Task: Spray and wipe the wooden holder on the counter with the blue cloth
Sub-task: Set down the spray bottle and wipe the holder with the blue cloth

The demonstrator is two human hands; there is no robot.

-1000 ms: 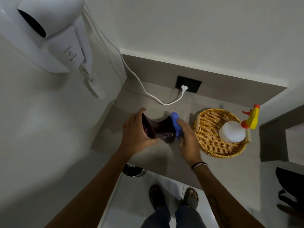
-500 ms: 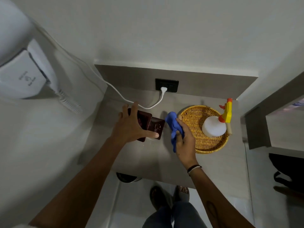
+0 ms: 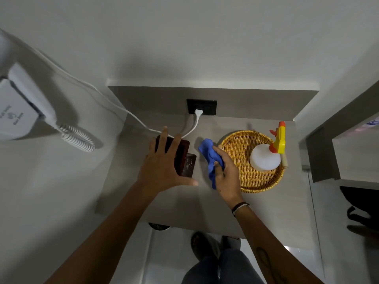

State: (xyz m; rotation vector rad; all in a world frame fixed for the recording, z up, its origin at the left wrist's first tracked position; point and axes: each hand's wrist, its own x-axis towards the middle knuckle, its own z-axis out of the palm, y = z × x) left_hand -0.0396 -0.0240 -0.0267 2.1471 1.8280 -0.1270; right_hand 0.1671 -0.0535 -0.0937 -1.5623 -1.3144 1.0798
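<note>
The dark wooden holder (image 3: 185, 158) rests on the grey counter (image 3: 184, 199) near the back left. My left hand (image 3: 164, 167) lies spread over its left part, fingers apart, covering much of it; no grip shows. My right hand (image 3: 224, 175) is to the right of the holder, closed around the bunched blue cloth (image 3: 210, 158), which hangs clear of the holder. The white spray bottle (image 3: 265, 157) with its yellow and orange trigger head stands in the wicker basket (image 3: 254, 183) at the right.
A white cord (image 3: 141, 124) runs from a wall-mounted hair dryer (image 3: 18, 111) on the left to the black socket (image 3: 202, 107) behind the holder. A wall edge (image 3: 328, 140) bounds the counter's right side. My feet show below its front edge.
The holder went from being held up between both hands to lying on the counter. My right hand drew the cloth away to the right. My left hand flattened over the holder.
</note>
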